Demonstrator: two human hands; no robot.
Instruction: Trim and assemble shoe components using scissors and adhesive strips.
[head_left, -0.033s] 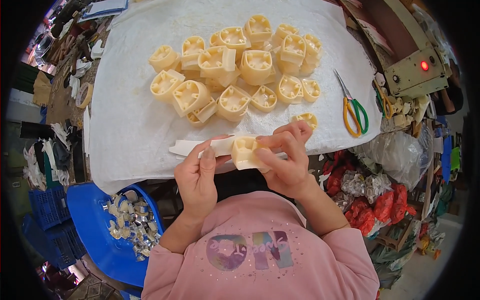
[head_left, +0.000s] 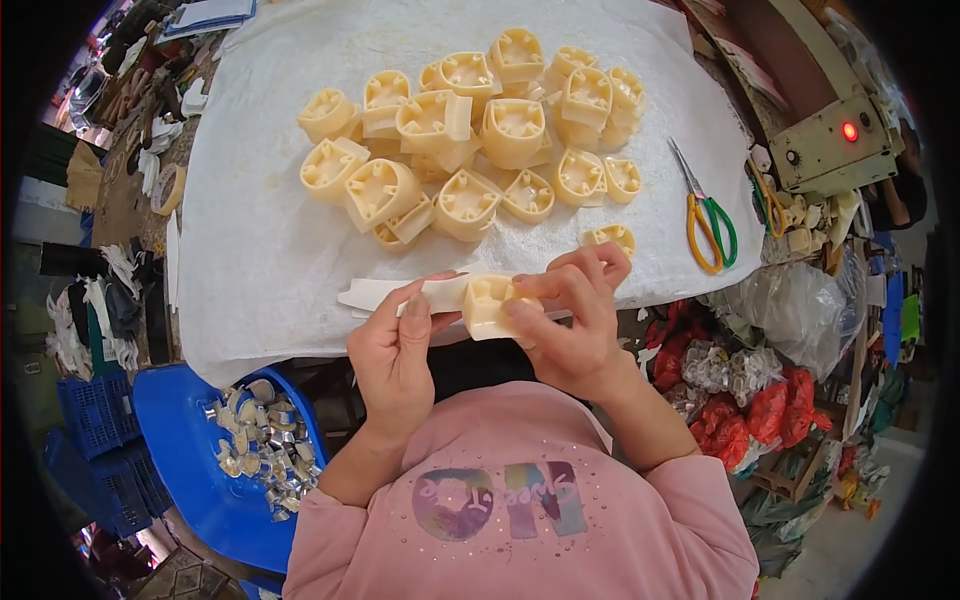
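Both hands meet at the table's near edge; right hand (head_left: 575,325) grips a cream cap (head_left: 487,305); left hand (head_left: 395,350) pinches a white strip (head_left: 395,293) running leftward along that edge.

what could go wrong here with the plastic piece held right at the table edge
The cream plastic part is pinched between the left hand and right hand past the table's near edge, so a slip could drop it to the floor or into the blue bin of metal pieces. The white strip overhangs the edge and could be knocked off. A lone part also lies close behind the right hand.
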